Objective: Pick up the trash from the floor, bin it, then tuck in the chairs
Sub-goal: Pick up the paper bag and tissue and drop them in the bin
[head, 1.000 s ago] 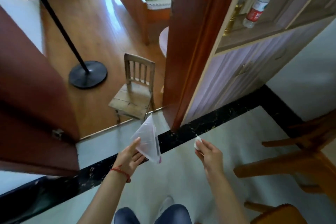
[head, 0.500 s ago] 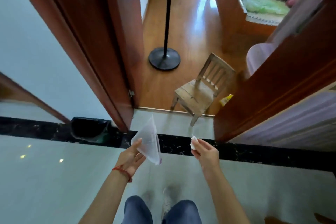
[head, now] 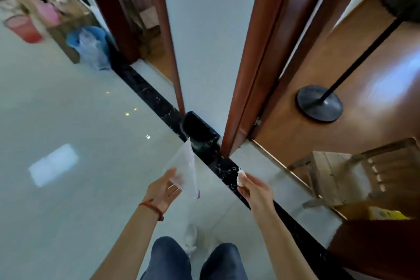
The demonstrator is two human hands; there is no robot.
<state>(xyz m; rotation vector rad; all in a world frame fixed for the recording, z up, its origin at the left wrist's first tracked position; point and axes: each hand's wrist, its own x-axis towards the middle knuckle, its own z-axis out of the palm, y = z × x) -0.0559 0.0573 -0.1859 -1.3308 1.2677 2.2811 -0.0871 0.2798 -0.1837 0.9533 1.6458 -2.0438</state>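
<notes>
My left hand [head: 162,191] pinches a clear plastic bag [head: 185,170] that stands up from the fingers. My right hand [head: 254,191] grips a small crumpled white tissue [head: 240,178] at the fingertips. A small black bin with a dark liner [head: 198,132] stands on the floor against the white wall, just beyond both hands. The bag's upper tip overlaps the bin's near rim in the picture. A small wooden chair [head: 338,177] sits in the doorway at the right, on the wood floor.
A fan's black round base [head: 320,103] and pole stand on the wood floor at right. Brown door frames [head: 250,70] flank the white wall. A blue and clear bag pile [head: 91,45] and a red basket [head: 21,27] sit far left. Something yellow [head: 386,215] lies by the chair.
My view has swung left: the bin is now centred just ahead of my hands, and the chair and fan have slid to the right. Both hands keep their hold.
</notes>
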